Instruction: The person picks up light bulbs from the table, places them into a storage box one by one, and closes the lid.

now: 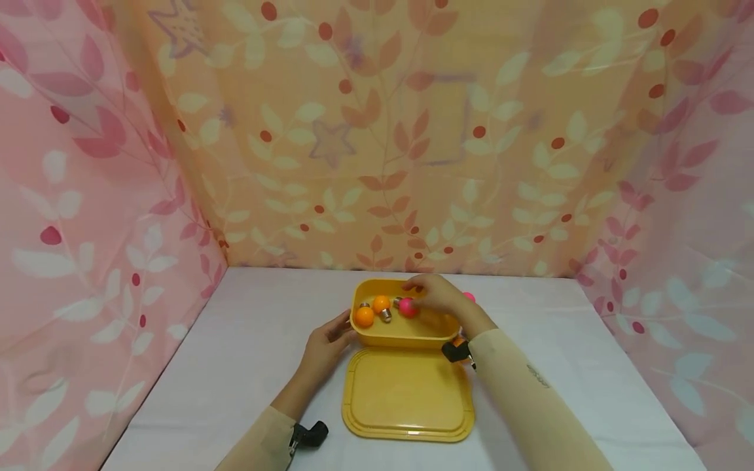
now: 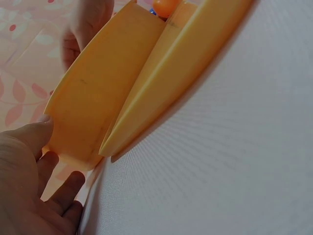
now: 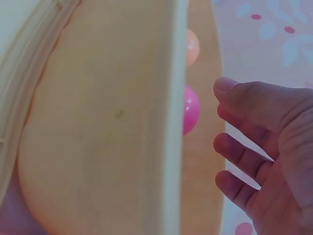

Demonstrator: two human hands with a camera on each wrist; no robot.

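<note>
A yellow plastic box holds two orange bulbs and a pink bulb, small round ones with silvery screw bases. At the box's left end is my left hand; in the left wrist view its thumb touches the outer wall by the rim, the other fingers spread loosely. My right hand hovers over the right half of the box, just beside the pink bulb. Seen from the right wrist, its fingers are loosely bent, with nothing between them.
A yellow lid lies flat in front of the box on the white tabletop. To the right of the box, a pink round thing and an orange one peek out behind my right arm. Patterned cloth walls enclose the table.
</note>
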